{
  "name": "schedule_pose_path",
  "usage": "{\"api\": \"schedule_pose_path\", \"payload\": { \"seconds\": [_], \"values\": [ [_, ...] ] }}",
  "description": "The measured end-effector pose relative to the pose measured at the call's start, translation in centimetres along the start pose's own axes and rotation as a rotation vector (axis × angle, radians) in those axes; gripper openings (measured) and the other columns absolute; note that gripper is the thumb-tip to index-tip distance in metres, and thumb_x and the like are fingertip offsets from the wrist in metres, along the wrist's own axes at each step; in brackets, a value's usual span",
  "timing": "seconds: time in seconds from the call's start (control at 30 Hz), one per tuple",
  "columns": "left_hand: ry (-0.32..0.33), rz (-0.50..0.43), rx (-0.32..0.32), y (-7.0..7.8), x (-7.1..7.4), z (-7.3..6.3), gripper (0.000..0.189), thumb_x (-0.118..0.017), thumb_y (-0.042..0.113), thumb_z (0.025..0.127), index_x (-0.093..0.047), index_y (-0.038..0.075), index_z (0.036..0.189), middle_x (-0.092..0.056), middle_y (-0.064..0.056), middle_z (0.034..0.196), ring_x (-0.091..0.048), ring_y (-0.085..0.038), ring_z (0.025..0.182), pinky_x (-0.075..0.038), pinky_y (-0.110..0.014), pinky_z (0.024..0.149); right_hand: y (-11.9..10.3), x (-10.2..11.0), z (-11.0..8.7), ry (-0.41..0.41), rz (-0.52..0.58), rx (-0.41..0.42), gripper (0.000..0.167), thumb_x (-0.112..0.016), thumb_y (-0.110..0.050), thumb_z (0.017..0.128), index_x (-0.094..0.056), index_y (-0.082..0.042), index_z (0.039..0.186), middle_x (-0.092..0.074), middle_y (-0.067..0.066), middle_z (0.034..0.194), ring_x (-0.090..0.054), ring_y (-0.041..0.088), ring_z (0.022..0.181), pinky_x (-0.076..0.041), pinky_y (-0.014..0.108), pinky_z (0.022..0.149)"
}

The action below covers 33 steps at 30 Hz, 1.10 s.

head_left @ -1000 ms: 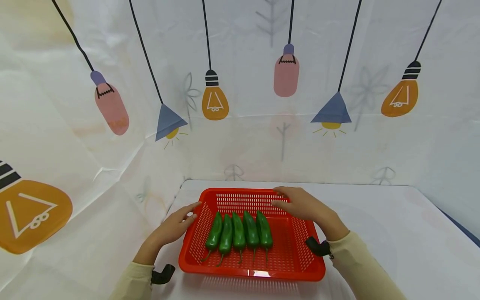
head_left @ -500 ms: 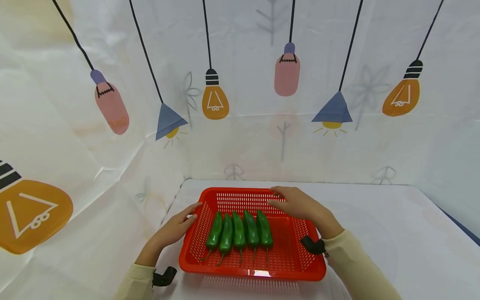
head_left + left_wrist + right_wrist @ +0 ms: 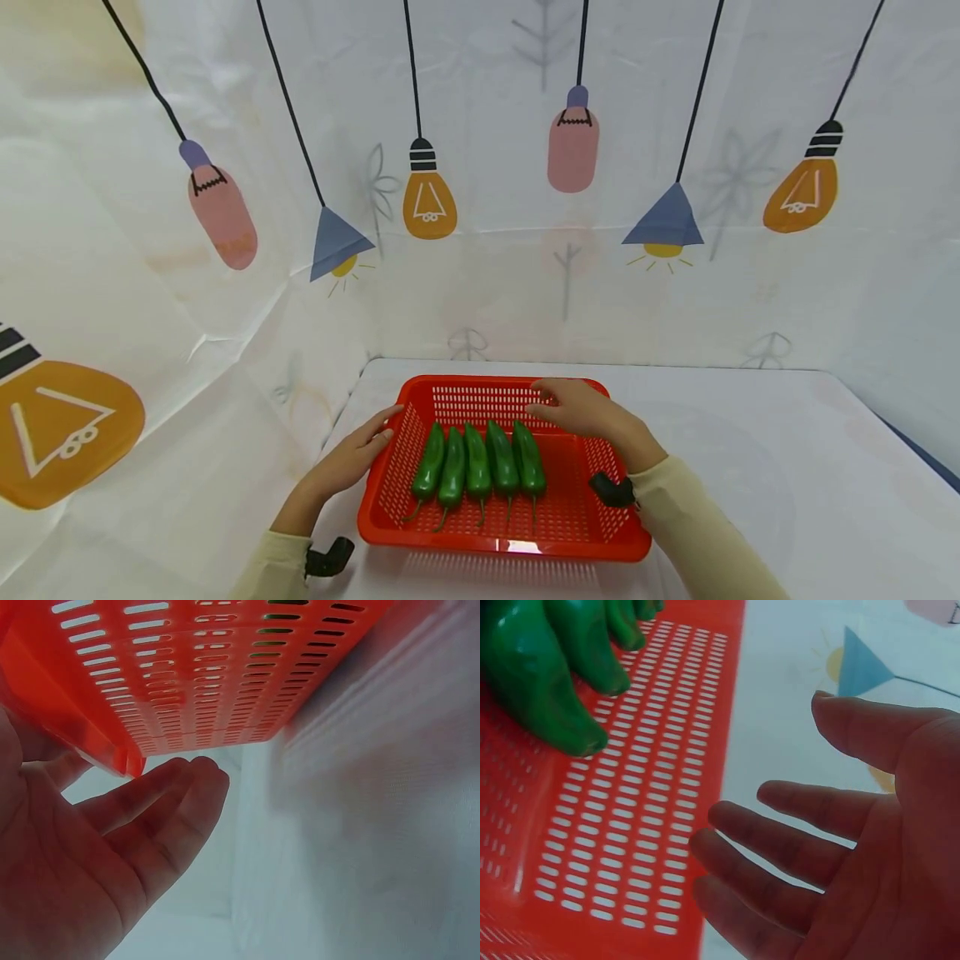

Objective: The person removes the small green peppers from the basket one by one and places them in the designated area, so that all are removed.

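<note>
Several green chili peppers (image 3: 477,467) lie side by side in a red plastic basket (image 3: 570,550), left of its middle, stems toward the front. My left hand (image 3: 343,460) is at the basket's left rim, fingers relaxed; in the left wrist view that hand (image 3: 112,855) lies beside the slotted wall (image 3: 180,682), its thumb partly hidden by the rim. Over the back right part of the basket hovers my right hand (image 3: 588,412), holding nothing. The right wrist view shows that hand (image 3: 855,855) with spread, loosely bent fingers near the wall, apart from the peppers (image 3: 532,682).
The basket stands on a white table (image 3: 750,467), which extends to the right. White sheeting (image 3: 495,283) with printed lamps and bulbs hangs behind and at the left. Each wrist wears a black camera mount, such as the right one (image 3: 613,490).
My right hand has drifted left and slightly down, further in over the basket's back right part. The left hand, basket and peppers stay practically where they were.
</note>
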<state>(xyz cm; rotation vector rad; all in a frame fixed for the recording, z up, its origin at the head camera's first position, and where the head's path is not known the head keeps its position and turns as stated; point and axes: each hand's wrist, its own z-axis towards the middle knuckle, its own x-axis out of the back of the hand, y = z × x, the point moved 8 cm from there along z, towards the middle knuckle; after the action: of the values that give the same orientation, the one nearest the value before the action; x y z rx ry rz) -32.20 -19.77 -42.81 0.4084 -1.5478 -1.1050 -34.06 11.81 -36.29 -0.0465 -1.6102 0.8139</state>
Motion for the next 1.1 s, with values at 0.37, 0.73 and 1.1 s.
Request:
{"api": "schedule_pose_path", "payload": {
  "seconds": [0.37,0.73,1.1],
  "values": [
    [-0.005,-0.037,-0.016,0.4,0.0,-0.1,0.05,-0.038,0.019,0.111,-0.029,0.004,0.158,-0.04,-0.028,0.152,-0.055,-0.036,0.123,-0.048,-0.047,0.098,0.5,-1.1,0.8,-0.042,-0.018,-0.035,0.055,-0.064,-0.034,0.101,-0.056,0.002,0.141,-0.063,0.017,0.131,-0.062,0.034,0.116,-0.05,0.053,0.098],
    [0.011,-0.058,0.007,0.1,-0.4,0.0,0.051,-0.037,0.02,0.112,-0.028,0.004,0.159,-0.032,-0.027,0.158,-0.043,-0.044,0.136,-0.039,-0.058,0.108,0.9,-2.4,2.4,-0.067,-0.084,-0.095,0.048,-0.068,-0.025,0.098,-0.059,0.003,0.136,-0.066,0.017,0.126,-0.065,0.03,0.11,-0.052,0.049,0.096],
    [0.018,-0.079,-0.002,-0.1,-0.5,-0.1,0.05,-0.036,0.02,0.112,-0.028,0.004,0.159,-0.03,-0.027,0.159,-0.041,-0.046,0.137,-0.038,-0.059,0.109,2.0,-3.7,3.3,-0.1,-0.093,-0.232,0.041,-0.073,-0.019,0.094,-0.064,0.002,0.128,-0.067,0.016,0.122,-0.064,0.031,0.109,-0.052,0.049,0.097]
  ]
}}
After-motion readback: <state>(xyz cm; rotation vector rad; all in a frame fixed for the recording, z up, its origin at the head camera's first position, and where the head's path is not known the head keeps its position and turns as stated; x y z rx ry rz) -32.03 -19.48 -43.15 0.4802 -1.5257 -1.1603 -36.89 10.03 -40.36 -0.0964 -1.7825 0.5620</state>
